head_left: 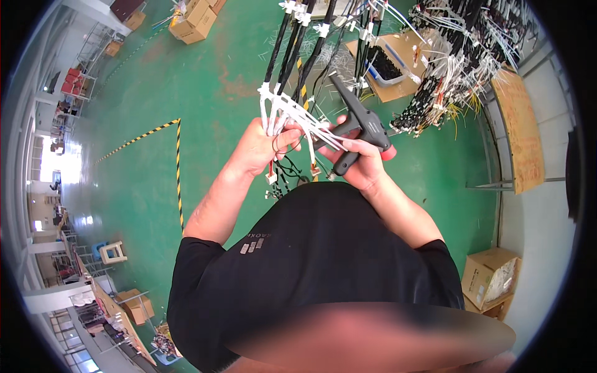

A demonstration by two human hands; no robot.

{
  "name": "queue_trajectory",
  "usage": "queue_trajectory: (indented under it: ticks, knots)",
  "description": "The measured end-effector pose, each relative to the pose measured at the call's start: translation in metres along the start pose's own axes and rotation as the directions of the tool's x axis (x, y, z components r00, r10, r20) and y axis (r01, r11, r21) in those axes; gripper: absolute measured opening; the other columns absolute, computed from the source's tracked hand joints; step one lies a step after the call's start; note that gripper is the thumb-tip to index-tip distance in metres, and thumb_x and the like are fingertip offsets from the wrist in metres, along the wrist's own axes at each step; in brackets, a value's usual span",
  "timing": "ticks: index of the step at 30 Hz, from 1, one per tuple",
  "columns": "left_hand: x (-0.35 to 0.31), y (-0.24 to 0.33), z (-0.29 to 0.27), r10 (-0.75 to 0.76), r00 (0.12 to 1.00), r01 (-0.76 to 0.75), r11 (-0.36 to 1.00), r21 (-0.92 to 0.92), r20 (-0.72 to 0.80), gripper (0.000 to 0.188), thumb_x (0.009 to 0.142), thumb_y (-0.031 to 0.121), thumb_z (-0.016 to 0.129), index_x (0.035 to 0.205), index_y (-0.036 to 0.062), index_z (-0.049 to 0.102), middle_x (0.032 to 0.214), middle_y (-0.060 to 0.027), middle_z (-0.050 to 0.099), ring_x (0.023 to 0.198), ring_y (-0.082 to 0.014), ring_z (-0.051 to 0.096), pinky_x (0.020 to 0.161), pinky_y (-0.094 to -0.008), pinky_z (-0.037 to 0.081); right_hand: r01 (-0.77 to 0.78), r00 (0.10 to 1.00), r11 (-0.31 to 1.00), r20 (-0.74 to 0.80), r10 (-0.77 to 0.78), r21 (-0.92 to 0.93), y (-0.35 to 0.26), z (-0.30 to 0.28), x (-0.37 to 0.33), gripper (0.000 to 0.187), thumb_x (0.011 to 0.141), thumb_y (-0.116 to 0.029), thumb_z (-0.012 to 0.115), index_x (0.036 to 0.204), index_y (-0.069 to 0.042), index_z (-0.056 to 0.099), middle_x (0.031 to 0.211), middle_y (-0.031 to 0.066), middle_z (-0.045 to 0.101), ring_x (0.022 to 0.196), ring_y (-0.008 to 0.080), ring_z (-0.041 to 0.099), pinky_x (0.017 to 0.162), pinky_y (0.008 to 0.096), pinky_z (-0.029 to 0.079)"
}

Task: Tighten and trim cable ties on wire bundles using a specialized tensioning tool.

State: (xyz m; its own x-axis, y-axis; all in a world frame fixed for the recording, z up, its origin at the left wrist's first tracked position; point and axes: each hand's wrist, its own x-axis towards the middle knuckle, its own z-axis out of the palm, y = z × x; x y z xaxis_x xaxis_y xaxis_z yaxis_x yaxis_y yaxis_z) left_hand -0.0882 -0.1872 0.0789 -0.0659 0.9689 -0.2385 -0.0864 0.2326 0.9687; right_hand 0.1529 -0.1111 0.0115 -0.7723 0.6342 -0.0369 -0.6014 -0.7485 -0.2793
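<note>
A wire harness hangs in front of me: black-sleeved cables (pixel 289 59) come down from the top and split into white-wrapped branches (pixel 297 110). My left hand (pixel 256 148) is closed around some of these branches, with thumb and fingers pressed together. Below it dangle small white connectors (pixel 272 178) and thin dark wires. In my right hand (pixel 365 163) is a black cable tie gun (pixel 373 130) with a red end knob, its nose pointing up and left. Several white strands reach over to the right thumb; whether it pinches them cannot be told.
A blue-rimmed bin of small black parts (pixel 385 65) sits on cardboard (pixel 407 87) beyond my right hand. Dense bundles of wires (pixel 444 81) hang at the right, near a wooden board (pixel 517 133). Cardboard boxes (pixel 194 22) stand at the far left; another box (pixel 488 276) is at lower right.
</note>
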Motion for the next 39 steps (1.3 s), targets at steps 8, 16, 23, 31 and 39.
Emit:
queue_trajectory:
  ticks: [8,16,23,31,39]
  knots:
    - [0.012,-0.004,0.012,-0.016,0.993,0.017,1.0,-0.011,0.116,0.021,0.101,0.021,0.077,0.107,0.0022,0.071,0.082,-0.0032,0.07,0.062,-0.0045,0.055,0.051,-0.0205,0.038,-0.135,0.991,0.948,-0.021,0.135,-0.289,0.019,-0.002,0.009,0.035,0.097,-0.01,0.072,0.131,-0.004,0.067,0.115,0.0101,0.075,0.107,0.0216,0.072,0.096,0.0407,0.059]
    - [0.008,-0.001,0.01,0.025,0.999,-0.021,0.996,-0.085,0.047,0.025,0.098,0.024,0.08,0.11,0.0029,0.074,0.083,-0.004,0.07,0.057,-0.0029,0.049,0.048,-0.0198,0.035,-0.077,0.988,0.943,-0.151,0.029,-0.324,0.01,-0.004,0.006,0.033,0.094,-0.002,0.069,0.126,0.0,0.066,0.113,0.0089,0.074,0.104,0.0186,0.07,0.096,0.0346,0.055]
    - [0.012,-0.011,0.016,0.064,0.998,-0.064,0.997,-0.037,0.014,0.015,0.1,0.018,0.077,0.106,0.0044,0.075,0.081,0.0007,0.069,0.058,-0.0028,0.05,0.047,-0.0211,0.037,-0.102,0.995,0.9,-0.061,0.084,-0.424,0.013,0.008,0.013,0.036,0.094,-0.016,0.08,0.125,-0.003,0.067,0.107,0.0085,0.073,0.103,0.0196,0.068,0.094,0.0345,0.051]
    - [0.006,-0.006,0.021,0.041,0.999,-0.041,0.995,0.088,0.0,0.026,0.097,0.025,0.082,0.111,0.0033,0.079,0.089,-0.0009,0.076,0.066,-0.0036,0.061,0.051,-0.0209,0.044,-0.131,0.983,0.97,-0.15,0.101,-0.205,0.012,0.002,0.018,0.024,0.1,-0.016,0.074,0.119,-0.001,0.072,0.107,0.011,0.076,0.1,0.0213,0.072,0.09,0.0349,0.056]
    - [0.002,-0.006,0.043,0.217,0.976,-0.217,0.976,-0.002,0.005,0.012,0.1,0.01,0.075,0.103,-0.0023,0.075,0.089,-0.0055,0.076,0.078,-0.0125,0.069,0.07,-0.0299,0.056,-0.174,0.979,0.965,-0.141,0.148,-0.194,0.005,-0.002,0.02,0.046,0.086,-0.012,0.082,0.126,0.004,0.068,0.103,0.0119,0.073,0.094,0.0271,0.069,0.087,0.0411,0.058]
